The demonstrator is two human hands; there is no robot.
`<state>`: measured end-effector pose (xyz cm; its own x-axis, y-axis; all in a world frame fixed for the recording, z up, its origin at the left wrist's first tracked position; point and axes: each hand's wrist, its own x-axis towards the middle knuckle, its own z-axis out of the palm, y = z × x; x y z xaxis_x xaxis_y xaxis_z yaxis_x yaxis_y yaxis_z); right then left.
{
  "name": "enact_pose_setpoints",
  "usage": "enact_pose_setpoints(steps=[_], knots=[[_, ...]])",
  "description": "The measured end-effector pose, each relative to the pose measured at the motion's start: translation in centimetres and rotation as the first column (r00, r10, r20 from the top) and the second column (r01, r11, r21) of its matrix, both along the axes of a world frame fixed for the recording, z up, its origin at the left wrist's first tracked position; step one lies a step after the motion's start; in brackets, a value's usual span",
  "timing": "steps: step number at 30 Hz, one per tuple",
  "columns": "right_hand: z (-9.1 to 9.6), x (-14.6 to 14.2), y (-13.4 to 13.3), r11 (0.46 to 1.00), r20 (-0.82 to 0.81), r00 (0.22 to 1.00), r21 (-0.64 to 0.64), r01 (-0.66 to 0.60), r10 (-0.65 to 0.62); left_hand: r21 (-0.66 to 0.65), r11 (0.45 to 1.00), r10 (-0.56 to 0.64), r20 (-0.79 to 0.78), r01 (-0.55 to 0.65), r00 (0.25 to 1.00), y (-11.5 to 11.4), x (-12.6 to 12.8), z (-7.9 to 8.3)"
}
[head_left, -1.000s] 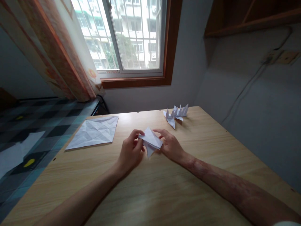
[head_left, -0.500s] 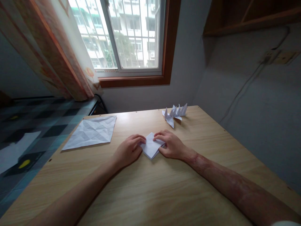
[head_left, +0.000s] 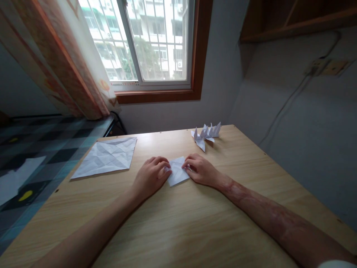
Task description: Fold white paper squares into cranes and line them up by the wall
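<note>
A small folded white paper (head_left: 177, 175) lies flat on the wooden table (head_left: 178, 223) between my hands. My left hand (head_left: 151, 175) rests at its left edge with curled fingers pressing on the paper. From the right, my right hand (head_left: 200, 170) pinches the paper's upper right edge with bent fingers. Both forearms lie along the table toward me.
A creased, unfolded white sheet (head_left: 105, 157) lies at the table's left. Several folded paper cranes (head_left: 205, 134) stand at the far edge. A bed with a checked cover (head_left: 41, 149) is on the left, beyond it a curtain (head_left: 67, 56) and a window. A wall closes the right side.
A second ago both hands held the folded paper raised off the table. They have lowered it and now press it flat, the hands drawn closer in over it.
</note>
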<state>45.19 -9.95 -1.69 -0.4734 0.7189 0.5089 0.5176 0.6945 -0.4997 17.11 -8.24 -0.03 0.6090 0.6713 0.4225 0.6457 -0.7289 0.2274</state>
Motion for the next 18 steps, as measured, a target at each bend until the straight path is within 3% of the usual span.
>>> enact_pose_setpoints(steps=[3,8,13,18], knots=[[0.22,-0.16,-0.3,1.0,0.016,1.0,0.005,0.006,-0.006,0.041,0.999,0.018,-0.014,-0.018,1.0,-0.26,0.1,0.29],[0.14,-0.17,-0.23,0.997,0.026,0.996,0.008,-0.083,0.082,-0.001,1.0,0.009,-0.016,-0.009,1.0,-0.88,0.51,0.55],[-0.15,-0.09,0.13,0.997,0.008,0.997,0.026,0.075,-0.075,-0.032,0.99,-0.139,0.0,0.139,0.99,-0.55,0.43,0.21],[-0.19,-0.21,0.09,0.995,0.022,0.995,-0.002,0.101,-0.101,0.065,0.993,-0.094,0.001,0.094,0.996,-0.42,0.33,-0.08]])
